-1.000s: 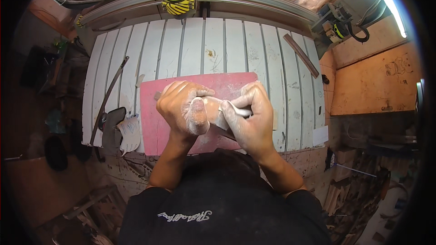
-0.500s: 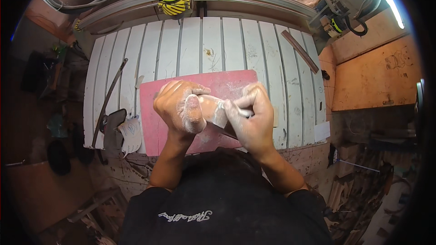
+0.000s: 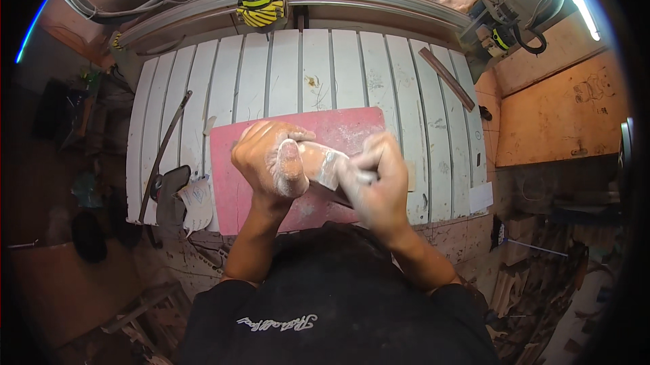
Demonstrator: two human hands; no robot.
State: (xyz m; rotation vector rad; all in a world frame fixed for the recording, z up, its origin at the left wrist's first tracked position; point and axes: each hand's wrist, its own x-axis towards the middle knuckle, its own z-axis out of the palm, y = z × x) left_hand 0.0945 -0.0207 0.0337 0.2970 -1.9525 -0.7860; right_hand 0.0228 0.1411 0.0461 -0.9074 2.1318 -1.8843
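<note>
Above a pink-red board (image 3: pixel 338 121), my left hand (image 3: pixel 267 158) is closed around a tan wooden piece (image 3: pixel 313 162), its thumb raised along the near side. The piece sticks out to the right and bears a whitish patch near its end. My right hand (image 3: pixel 380 189) meets that end, fingers curled in and smeared by motion. Something small and whitish (image 3: pixel 366 177) shows between its fingers; its kind cannot be made out. White dust coats both hands. My left palm and fingers hide the rest of the wooden piece.
Beneath the board is a white slatted table (image 3: pixel 349 60). A dark curved strip (image 3: pixel 166 148) and a dusty pale glove-like thing (image 3: pixel 198 204) lie at left, a brown wooden bar (image 3: pixel 447 79) at far right. A metal rail with a machine head (image 3: pixel 257 3) spans the back.
My right hand has shifted slightly across the end of the wooden piece and is now blurred. My left hand keeps its hold, almost unmoved. The whole view has tilted a little.
</note>
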